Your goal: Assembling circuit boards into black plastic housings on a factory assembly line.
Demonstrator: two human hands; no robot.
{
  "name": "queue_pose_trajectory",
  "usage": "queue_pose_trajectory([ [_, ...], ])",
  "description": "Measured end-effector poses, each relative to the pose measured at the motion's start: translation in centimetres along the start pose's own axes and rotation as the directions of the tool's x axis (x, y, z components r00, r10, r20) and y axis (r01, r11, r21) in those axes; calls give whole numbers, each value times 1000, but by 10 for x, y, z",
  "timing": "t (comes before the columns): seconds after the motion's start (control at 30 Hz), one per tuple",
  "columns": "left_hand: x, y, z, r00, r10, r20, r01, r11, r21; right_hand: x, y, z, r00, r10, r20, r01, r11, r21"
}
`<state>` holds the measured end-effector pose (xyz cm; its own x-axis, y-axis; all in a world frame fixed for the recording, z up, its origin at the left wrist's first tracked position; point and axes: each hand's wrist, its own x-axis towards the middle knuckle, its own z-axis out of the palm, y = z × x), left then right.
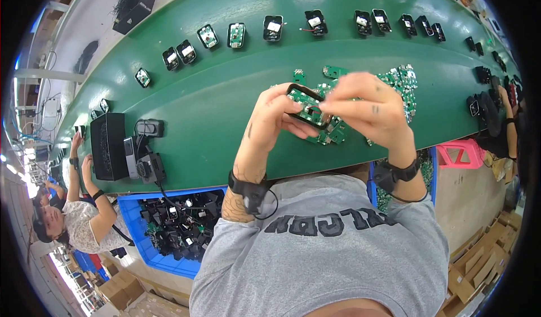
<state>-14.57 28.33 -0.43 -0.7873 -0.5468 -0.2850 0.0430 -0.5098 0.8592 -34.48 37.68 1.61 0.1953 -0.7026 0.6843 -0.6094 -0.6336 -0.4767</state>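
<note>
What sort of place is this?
Probably an electronics workshop or factory floor: loose green circuit boards are heaped on a long green bench, small black cases stand in a row along it, and a blue crate holds dark parts.

Around me, an electronics assembly workshop: open black rectangular cases (273, 38) line a long green desk (200, 103) bearing heaped green circuit boards (404, 85).

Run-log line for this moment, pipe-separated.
left hand: holds black case, board inside | right hand: at case edge, contact unclear | table: loose boards, more cases
</note>
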Motion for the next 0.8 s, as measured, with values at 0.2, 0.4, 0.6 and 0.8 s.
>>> queue_pose_trajectory([
  [0.2,-1,5,-1,990,-140,30,136,986,98,-3,-4,-1,991,-112,71,119,988,-94],
  [0.4,-3,9,8,999,-46,1,45,992,116,5,-14,3,998,58,32,-53,990,-130],
  [0.6,-12,-17,36,701,684,-202,-394,607,690,-11,-14,31,691,720,-66,-625,640,447],
  [0.8,-5,-23,35,647,738,-192,-364,519,773,-16,-11,50,728,657,-196,-587,745,317],
])
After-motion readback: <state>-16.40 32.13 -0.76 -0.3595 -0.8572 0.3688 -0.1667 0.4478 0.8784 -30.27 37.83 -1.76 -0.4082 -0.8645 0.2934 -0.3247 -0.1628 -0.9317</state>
